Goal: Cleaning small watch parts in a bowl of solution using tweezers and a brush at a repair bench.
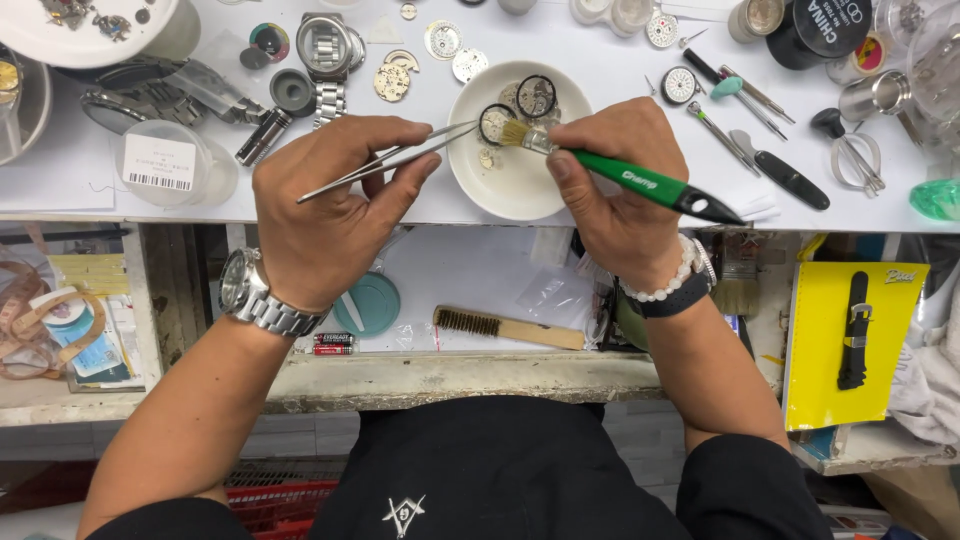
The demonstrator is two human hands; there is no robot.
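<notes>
My left hand grips steel tweezers whose tips pinch a small dark ring-shaped watch part over a white bowl. My right hand holds a green-handled brush; its pale bristles touch that ring. A second dark ring and small parts lie in the bowl. I wear a metal wristwatch on the left wrist and a bead bracelet with a dark band on the right.
The white bench top holds a steel watch with bracelet, watch movements, a dial, screwdrivers and plastic lids. In the open drawer below lie a wire brush, a teal disc and a yellow strap card.
</notes>
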